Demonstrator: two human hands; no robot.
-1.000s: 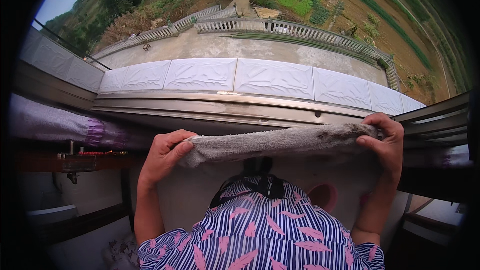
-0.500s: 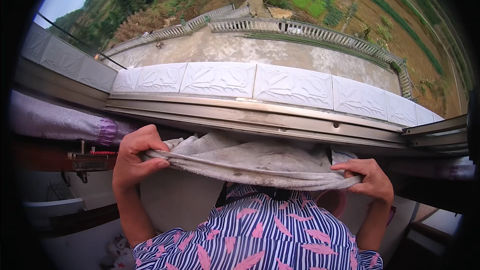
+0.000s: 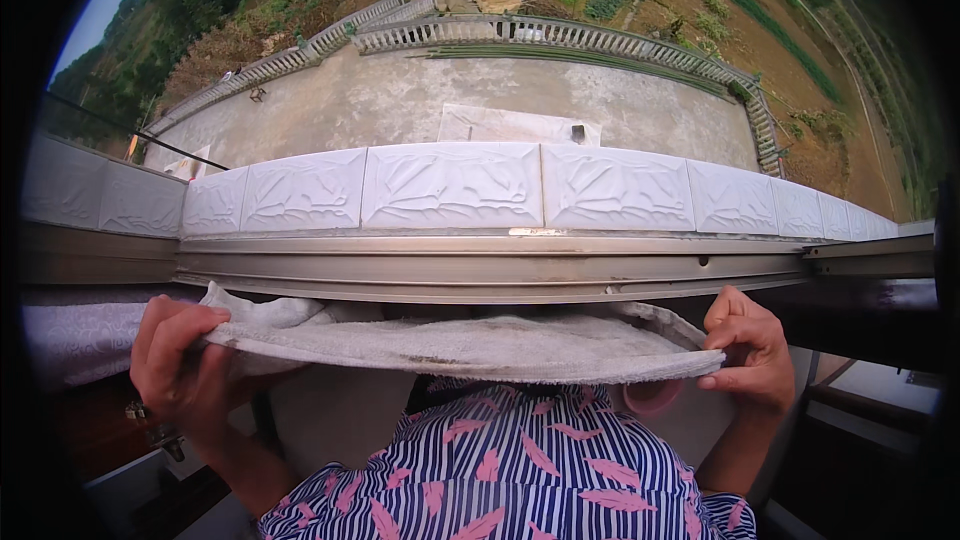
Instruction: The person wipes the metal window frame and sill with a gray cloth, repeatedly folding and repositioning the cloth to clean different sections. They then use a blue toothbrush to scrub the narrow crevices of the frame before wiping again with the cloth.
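A greyish-white towel cloth (image 3: 470, 342) with dark stains stretches between my two hands, just on my side of the window sill. My left hand (image 3: 180, 350) pinches its left end between thumb and fingers. At the opposite end, my right hand (image 3: 748, 352) grips the corner, thumb below and curled fingers above. The long near edge is pulled nearly straight, sagging slightly in the middle, while the far part hangs in loose folds. Beyond the cloth runs the metal window track (image 3: 480, 265); the cloth's lower side is hidden.
White relief tiles (image 3: 450, 185) line the outer ledge, with a concrete yard and stone balustrade (image 3: 540, 32) far below. A lilac curtain (image 3: 80, 340) hangs at the left. Under the cloth's right part shows a pink round container (image 3: 655, 397).
My left hand has moved left and down, drawing the cloth wider and straighter. My right hand still holds its end. The view has shifted, showing more of the yard.
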